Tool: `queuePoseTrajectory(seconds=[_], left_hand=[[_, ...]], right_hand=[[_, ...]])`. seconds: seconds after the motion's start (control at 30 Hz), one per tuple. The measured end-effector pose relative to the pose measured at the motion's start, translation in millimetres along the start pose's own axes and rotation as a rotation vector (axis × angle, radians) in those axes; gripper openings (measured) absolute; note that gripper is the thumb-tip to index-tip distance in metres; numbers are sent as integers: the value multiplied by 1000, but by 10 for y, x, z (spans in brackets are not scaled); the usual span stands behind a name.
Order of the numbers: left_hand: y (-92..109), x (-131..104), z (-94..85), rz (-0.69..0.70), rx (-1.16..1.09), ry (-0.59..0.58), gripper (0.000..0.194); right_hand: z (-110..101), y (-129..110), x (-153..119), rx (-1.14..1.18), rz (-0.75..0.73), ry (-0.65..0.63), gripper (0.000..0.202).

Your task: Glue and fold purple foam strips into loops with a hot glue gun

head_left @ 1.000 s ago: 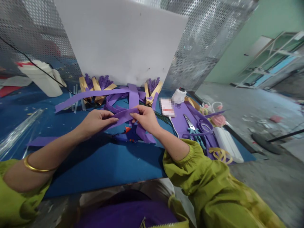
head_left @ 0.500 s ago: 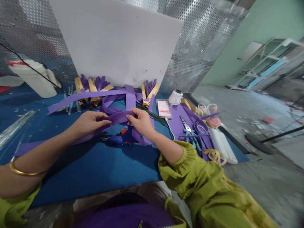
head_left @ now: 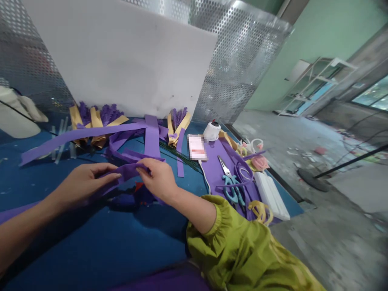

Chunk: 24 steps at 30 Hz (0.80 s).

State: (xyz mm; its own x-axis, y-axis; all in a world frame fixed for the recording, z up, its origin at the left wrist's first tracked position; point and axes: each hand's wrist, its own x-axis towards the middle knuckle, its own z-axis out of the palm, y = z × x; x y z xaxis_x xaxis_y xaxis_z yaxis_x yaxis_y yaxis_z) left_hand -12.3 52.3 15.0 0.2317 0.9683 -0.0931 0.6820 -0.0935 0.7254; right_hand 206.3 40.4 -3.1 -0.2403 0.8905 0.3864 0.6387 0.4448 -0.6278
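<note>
My left hand (head_left: pixel 86 184) pinches a purple ribbon strip (head_left: pixel 129 171) between thumb and fingers. A short way to its right, my right hand (head_left: pixel 159 180) grips the same strip, its fingers curled in. The strip runs taut between them, and a tail trails left past my left forearm. Under the hands lies a dark blue glue gun (head_left: pixel 124 203) with a red trigger, partly hidden. Just beyond my hands, more purple ribbon (head_left: pixel 151 135) is spread in loops and lengths over the blue table (head_left: pixel 133 242).
Paper-wrapped lavender bunches (head_left: pixel 178 121) stand along a white board (head_left: pixel 127 60). To the right are green stems (head_left: pixel 182 155), a white device with a cable (head_left: pixel 197 147), a thread spool (head_left: pixel 212 131), scissors (head_left: pixel 230 188), yellow strips (head_left: pixel 260 212) and a pink flower (head_left: pixel 260 162).
The view has turned right, so the table things sit farther left. Both hands still hold the strip, and the right fingers look more curled over it.
</note>
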Motion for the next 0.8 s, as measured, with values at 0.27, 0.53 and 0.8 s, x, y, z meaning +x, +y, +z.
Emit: queuePoseTrajectory(seconds=[0.27, 0.53, 0.8], left_hand=[[-133, 40, 33, -141, -14, 23, 48], [-240, 82, 32, -189, 48, -16, 47], [-44, 63, 25, -223, 58, 2, 49]], right_hand=[[-5, -27, -32, -151, -39, -102, 21], [-1, -26, -62, -182, -76, -117, 23], [-368, 81, 158, -139, 138, 98, 44]])
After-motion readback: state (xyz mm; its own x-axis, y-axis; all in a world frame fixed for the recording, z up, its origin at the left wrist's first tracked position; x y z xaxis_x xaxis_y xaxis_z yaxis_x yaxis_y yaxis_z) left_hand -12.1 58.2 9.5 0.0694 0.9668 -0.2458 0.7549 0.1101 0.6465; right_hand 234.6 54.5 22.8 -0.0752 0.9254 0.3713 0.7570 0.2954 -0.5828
